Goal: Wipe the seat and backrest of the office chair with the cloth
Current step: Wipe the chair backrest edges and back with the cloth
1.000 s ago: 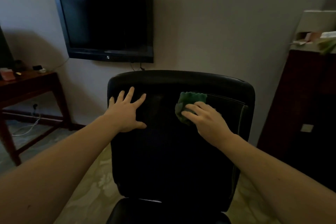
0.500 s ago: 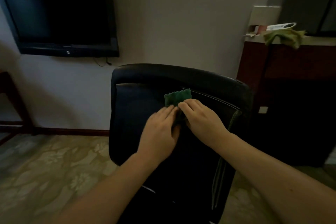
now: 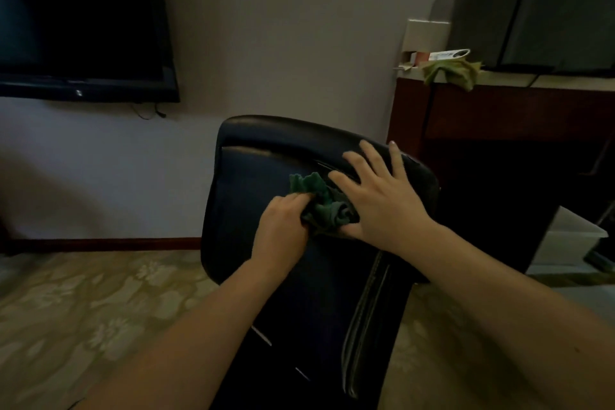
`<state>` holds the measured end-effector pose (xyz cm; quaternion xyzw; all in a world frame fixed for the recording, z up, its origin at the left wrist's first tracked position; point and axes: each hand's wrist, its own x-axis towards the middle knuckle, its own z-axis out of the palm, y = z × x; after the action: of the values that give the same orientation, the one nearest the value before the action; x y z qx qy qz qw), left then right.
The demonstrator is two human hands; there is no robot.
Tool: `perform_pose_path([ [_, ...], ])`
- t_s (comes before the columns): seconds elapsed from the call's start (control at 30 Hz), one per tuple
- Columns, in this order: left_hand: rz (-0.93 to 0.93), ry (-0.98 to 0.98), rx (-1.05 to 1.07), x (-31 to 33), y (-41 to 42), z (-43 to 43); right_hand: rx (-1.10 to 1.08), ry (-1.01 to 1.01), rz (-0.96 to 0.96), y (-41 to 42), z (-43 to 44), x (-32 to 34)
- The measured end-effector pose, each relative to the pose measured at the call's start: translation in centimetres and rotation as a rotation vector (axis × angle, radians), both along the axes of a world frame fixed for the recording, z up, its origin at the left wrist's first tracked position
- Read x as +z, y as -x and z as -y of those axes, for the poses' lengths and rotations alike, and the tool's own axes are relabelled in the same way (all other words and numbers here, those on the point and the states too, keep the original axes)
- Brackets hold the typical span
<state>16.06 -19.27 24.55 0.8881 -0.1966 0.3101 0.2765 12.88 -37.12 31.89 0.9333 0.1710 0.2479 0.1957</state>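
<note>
The black office chair's backrest (image 3: 259, 156) stands in front of me, turned a little to the right. A bunched green cloth (image 3: 319, 201) lies against its upper middle. My left hand (image 3: 283, 226) grips the cloth from the left, fingers curled into it. My right hand (image 3: 379, 200) lies flat on the backrest with fingers spread toward the top right edge, its thumb side touching the cloth. The seat is hidden below my arms.
A dark wall-mounted TV (image 3: 80, 23) hangs at the upper left. A dark wooden cabinet (image 3: 492, 116) stands right of the chair, with a yellow-green rag (image 3: 449, 71) and a monitor (image 3: 539, 7) on top. Patterned carpet (image 3: 83, 303) covers the floor to the left.
My left hand left the backrest, came to the cloth and now grips it. My right hand let the cloth go and spread flat toward the chair's top right. The view swung right.
</note>
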Motion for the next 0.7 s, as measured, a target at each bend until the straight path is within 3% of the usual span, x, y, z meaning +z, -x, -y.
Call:
perform_pose_path([
  [0.13,0.08,-0.289,-0.023,2.4,-0.6,-1.6,-0.103,0.064,-0.044,1.3,1.3,0.2],
  [0.27,0.101,-0.328,0.055,4.3,-1.2,-1.7,-0.174,0.02,-0.026,2.6,2.0,-0.1],
  [0.33,-0.028,-0.212,0.043,4.5,-0.7,-0.7,-0.21,-0.012,-0.019,3.1,2.0,0.0],
  [0.47,-0.373,0.315,-0.064,4.9,1.5,1.1,-0.24,-0.014,-0.027,3.6,1.5,0.0],
  [0.53,-0.422,0.468,-0.07,5.0,2.0,1.7,-0.248,0.002,-0.028,3.8,1.3,-0.1],
  [0.7,-0.283,0.308,0.018,2.7,1.9,2.6,-0.262,0.026,-0.022,4.5,1.4,-0.3],
])
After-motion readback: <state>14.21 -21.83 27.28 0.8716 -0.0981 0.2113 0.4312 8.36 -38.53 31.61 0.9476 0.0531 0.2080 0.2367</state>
